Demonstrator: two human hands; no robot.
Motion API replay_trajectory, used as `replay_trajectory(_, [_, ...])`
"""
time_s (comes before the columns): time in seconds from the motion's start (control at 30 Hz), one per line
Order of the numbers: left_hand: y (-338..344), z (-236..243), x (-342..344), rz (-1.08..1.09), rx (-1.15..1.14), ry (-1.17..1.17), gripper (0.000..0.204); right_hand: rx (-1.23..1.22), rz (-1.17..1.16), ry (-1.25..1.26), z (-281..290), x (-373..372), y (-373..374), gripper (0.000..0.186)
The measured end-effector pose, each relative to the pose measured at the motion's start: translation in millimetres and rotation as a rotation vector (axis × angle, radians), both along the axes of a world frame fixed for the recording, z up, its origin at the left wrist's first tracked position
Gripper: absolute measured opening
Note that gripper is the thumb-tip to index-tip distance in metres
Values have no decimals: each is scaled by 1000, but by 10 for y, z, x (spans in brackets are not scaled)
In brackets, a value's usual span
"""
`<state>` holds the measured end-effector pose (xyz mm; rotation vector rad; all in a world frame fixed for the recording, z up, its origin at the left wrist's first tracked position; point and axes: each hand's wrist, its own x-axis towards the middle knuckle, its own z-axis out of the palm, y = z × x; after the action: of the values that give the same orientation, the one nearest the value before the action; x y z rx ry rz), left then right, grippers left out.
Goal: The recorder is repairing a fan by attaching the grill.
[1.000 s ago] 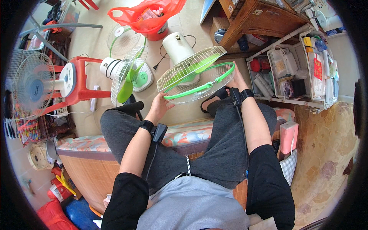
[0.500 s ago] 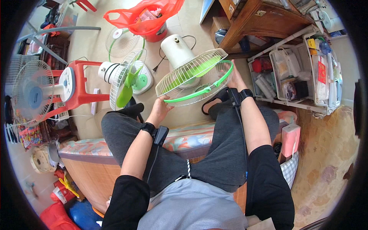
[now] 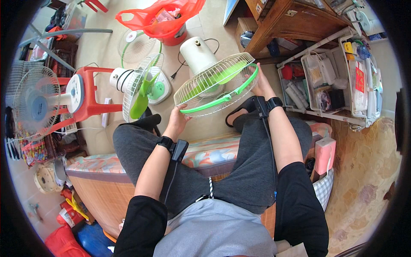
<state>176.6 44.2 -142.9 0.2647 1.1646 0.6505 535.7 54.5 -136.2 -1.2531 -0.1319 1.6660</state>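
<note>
I sit on a bench and hold a table fan (image 3: 216,83) with a white wire cage, green rim and green blades over my knees. My left hand (image 3: 177,118) grips the near left edge of its rim. On the far right edge of the rim sits my right hand (image 3: 262,84), closed around it. The fan's white motor housing (image 3: 197,53) points away from me toward the floor. A second fan (image 3: 143,85) with a green blade and white cage stands on the floor to the left.
A red plastic stool (image 3: 92,92) and a white and blue fan (image 3: 36,103) stand at left. A loose fan grille (image 3: 135,45) and a red bag (image 3: 165,17) lie on the floor ahead. A wooden cabinet (image 3: 291,21) and white shelf rack (image 3: 338,77) stand at right.
The fan has tilted and risen slightly in my hands, its right side lifting. Both hands have kept their grip on the rim.
</note>
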Motion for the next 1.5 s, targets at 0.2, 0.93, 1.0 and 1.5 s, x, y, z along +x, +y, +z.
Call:
replay_trajectory(0.2, [-34, 119, 46, -25, -15, 1, 23, -21, -15, -12, -51, 79, 47, 79])
replay_trajectory(0.93, [-17, 224, 38, 67, -94, -130, 43, 84, -17, 39, -30, 4, 25, 72])
replay_trajectory(1.0, [-27, 266, 70, 80, -93, -115, 46, 62, -4, 20, -205, 113, 42, 68])
replay_trajectory(1.5, [17, 381, 88, 98, -75, -41, 57, -47, 8, -23, -184, 64, 27, 70])
